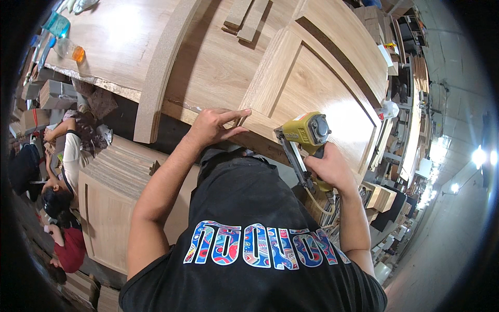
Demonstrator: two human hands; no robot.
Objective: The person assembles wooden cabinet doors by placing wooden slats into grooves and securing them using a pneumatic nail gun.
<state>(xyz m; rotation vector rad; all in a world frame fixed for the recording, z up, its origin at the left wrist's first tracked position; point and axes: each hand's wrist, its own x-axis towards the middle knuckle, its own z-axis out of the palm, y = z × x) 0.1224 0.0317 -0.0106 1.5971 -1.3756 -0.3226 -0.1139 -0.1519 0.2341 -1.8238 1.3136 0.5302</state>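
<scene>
A yellow nail gun (306, 130) is by the near edge of a framed wood panel (306, 93). The panel lies flat on the bench (213, 73). The right hand (332, 166) has its grip wrapped tight around the gun's handle. The left hand (215, 127) is at the panel's near left corner; I cannot tell if its grip pinches the wood. Past it, a long board (167, 62) and two short wood strips (247, 20) lie on the bench.
</scene>
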